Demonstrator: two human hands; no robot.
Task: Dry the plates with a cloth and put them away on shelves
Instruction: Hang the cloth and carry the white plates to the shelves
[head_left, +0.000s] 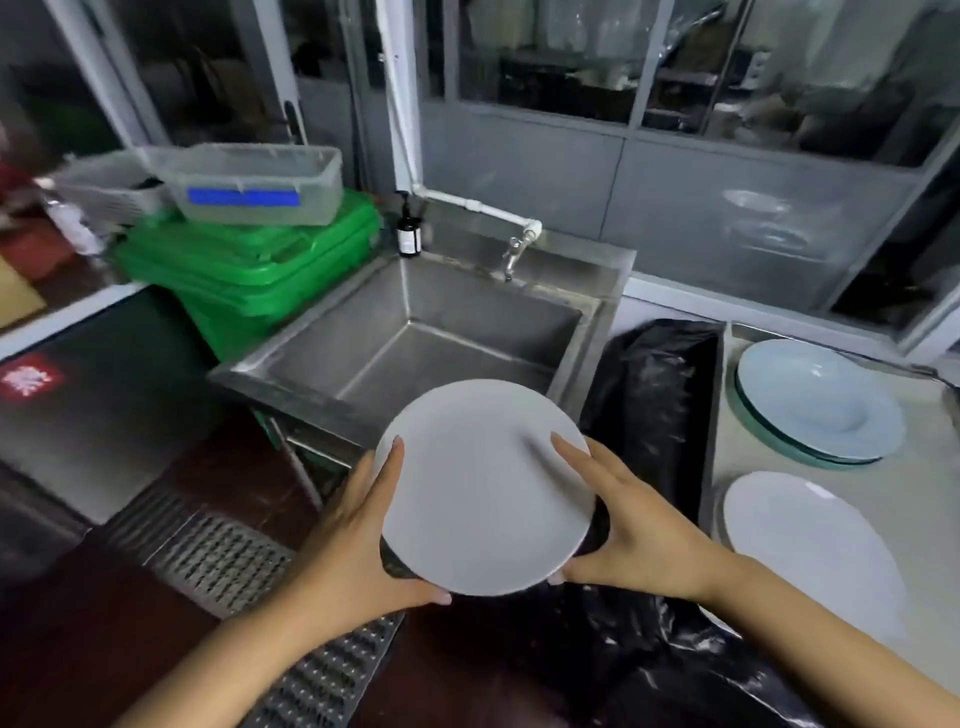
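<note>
Two hands hold one white plate (485, 488) at the centre of view, in front of the steel sink (415, 332) at 12 o'clock. Left hand (358, 535) grips the rim at 9 o'clock, thumb curled under the near edge, fingers up along the side. Right hand (623, 519) clasps the rim at 3 o'clock, forefinger lying on the face. More plates sit on the counter (924, 499): a pale blue stack (821, 400) at 2 o'clock, a white plate, perhaps several, (810, 545) at 4 o'clock. Green crates (249, 265) stand at 10 o'clock.
</note>
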